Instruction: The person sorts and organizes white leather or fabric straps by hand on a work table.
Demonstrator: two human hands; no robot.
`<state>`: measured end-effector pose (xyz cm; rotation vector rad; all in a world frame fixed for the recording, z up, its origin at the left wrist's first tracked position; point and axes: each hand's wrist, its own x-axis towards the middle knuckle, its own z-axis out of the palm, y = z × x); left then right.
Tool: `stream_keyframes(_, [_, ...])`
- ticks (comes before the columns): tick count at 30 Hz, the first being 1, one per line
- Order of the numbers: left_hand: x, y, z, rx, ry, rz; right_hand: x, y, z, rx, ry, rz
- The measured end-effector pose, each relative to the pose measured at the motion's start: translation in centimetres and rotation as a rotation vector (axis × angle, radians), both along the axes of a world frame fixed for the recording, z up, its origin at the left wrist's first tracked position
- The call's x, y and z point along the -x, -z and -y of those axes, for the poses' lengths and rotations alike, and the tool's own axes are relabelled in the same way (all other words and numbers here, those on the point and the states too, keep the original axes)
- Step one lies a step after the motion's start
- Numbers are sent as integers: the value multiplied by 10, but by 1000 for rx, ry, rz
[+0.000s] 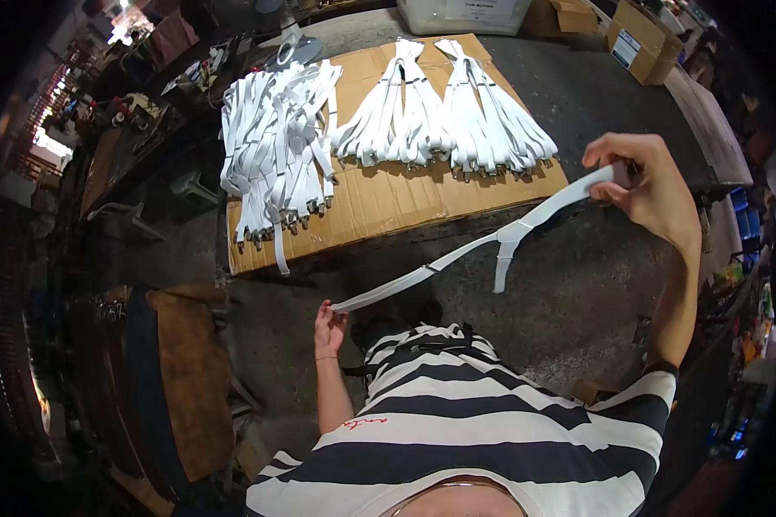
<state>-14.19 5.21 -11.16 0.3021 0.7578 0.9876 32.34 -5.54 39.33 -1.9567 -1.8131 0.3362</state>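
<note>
A pair of white suspenders is stretched in the air between my two hands, in front of the table edge. My left hand, low and near my body, pinches one end. Raised at the right, my right hand has its fingers closed around the other end. From the Y-shaped joint a short strap hangs down, and a dark adjuster slide sits on the longer strap. Beyond, a loose heap of white suspenders with metal clips lies beside two fanned bundles, each gathered at the top.
A flat cardboard sheet lies under the suspenders on the dark table. At the back stand a translucent plastic bin and a cardboard box. A brown-covered piece is at my left, and a stool stands farther off.
</note>
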Motion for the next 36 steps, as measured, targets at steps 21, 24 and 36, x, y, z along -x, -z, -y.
stream_keyframes(21, [-312, -383, 8, -1311, 626, -37, 49, -19, -13, -215, -211, 115])
stream_keyframes(24, [-314, -378, 11, -1231, 592, 61, 43, 14, -14, -392, -104, -410])
stream_keyframes(36, [-284, -348, -34, -1048, 678, 121, 61, 67, -78, -391, 36, -1410])
